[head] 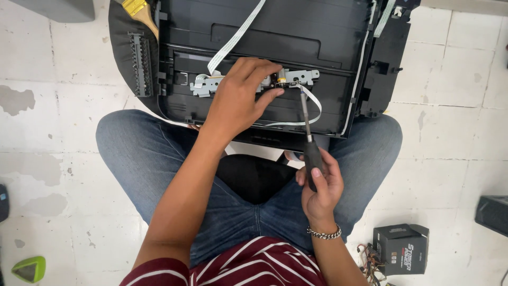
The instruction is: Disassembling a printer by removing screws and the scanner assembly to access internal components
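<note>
An opened black printer chassis (264,32) rests on my crossed legs. Inside it lies a grey metal bracket (301,77) with a small brass gear and a white flat ribbon cable (233,39). My left hand (241,98) presses on the bracket, fingers pinching near the gear. My right hand (320,185) grips the black handle of a screwdriver (308,132). Its shaft points up, and the tip touches the bracket beside the gear.
A yellow-handled brush (140,13) and a black toothed strip (140,63) lie at the printer's left edge. On the tiled floor are a black boxed power unit with wires (399,249) at lower right, a green object (29,269) at lower left, and a dark box (492,212) at the right.
</note>
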